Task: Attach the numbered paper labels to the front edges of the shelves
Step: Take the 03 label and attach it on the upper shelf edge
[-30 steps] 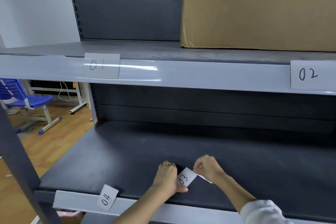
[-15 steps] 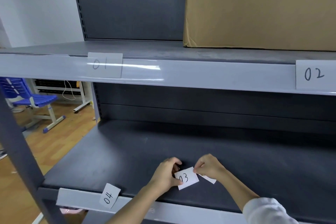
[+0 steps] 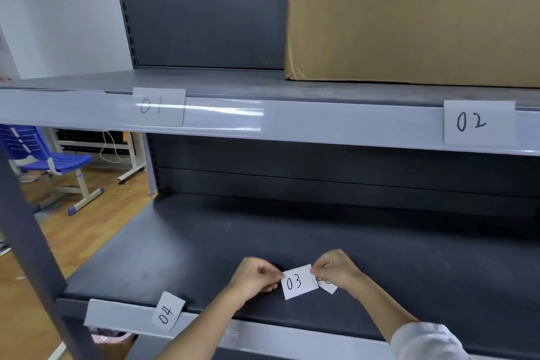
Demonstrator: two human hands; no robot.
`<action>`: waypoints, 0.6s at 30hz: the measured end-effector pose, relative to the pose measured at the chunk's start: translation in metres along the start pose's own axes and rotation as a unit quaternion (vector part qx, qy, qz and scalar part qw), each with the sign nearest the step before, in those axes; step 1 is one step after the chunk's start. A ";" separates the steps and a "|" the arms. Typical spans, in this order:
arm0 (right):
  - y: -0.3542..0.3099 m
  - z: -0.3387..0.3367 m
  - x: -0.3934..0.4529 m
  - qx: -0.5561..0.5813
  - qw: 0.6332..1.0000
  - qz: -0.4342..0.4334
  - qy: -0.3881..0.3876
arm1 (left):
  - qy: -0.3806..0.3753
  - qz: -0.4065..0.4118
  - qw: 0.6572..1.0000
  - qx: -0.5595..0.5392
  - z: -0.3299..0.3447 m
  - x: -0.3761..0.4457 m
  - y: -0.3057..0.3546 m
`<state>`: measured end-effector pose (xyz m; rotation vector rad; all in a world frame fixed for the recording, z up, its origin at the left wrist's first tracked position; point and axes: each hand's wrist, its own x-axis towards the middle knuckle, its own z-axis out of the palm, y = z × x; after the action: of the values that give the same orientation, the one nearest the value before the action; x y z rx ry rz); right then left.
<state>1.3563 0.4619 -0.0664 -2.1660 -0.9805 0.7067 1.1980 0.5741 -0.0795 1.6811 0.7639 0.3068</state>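
Note:
Over the lower shelf (image 3: 204, 257) both hands hold a white paper label marked 03 (image 3: 298, 282). My left hand (image 3: 254, 278) pinches its left edge and my right hand (image 3: 334, 269) pinches its upper right corner. Another slip of paper (image 3: 328, 286) shows partly under my right hand. Label 04 (image 3: 168, 312) sits tilted on the lower shelf's front edge (image 3: 117, 316). Labels 01 (image 3: 157, 107) and 02 (image 3: 479, 122) sit on the upper shelf's front edge (image 3: 321, 123).
A large cardboard box (image 3: 409, 14) stands on the upper shelf at the right. A grey upright post (image 3: 32, 251) runs down the left. Beyond it are a wooden floor, a blue chair (image 3: 49, 161) and a pink item (image 3: 108, 340) below the shelf.
The 03 label has turned from tilted to nearly level between the hands. My left hand's grip moved to its left edge. The view shifted slightly.

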 end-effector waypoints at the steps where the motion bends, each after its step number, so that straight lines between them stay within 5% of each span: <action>1: 0.000 -0.001 -0.001 0.015 1.000 -0.002 -0.001 | 0.008 0.001 1.000 -0.007 0.001 -0.001 0.002; 11: -0.004 -0.023 -0.029 0.148 0.988 -0.049 0.014 | 0.095 0.021 0.988 -0.119 0.017 -0.022 0.035; 18: -0.003 -0.041 -0.119 0.151 0.985 -0.041 0.075 | 0.032 0.047 0.994 -0.094 0.043 -0.086 0.053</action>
<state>1.3150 0.3556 -0.0138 -1.8737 -0.8212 0.5999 1.1761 0.4822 -0.0235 1.5371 0.6817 0.4849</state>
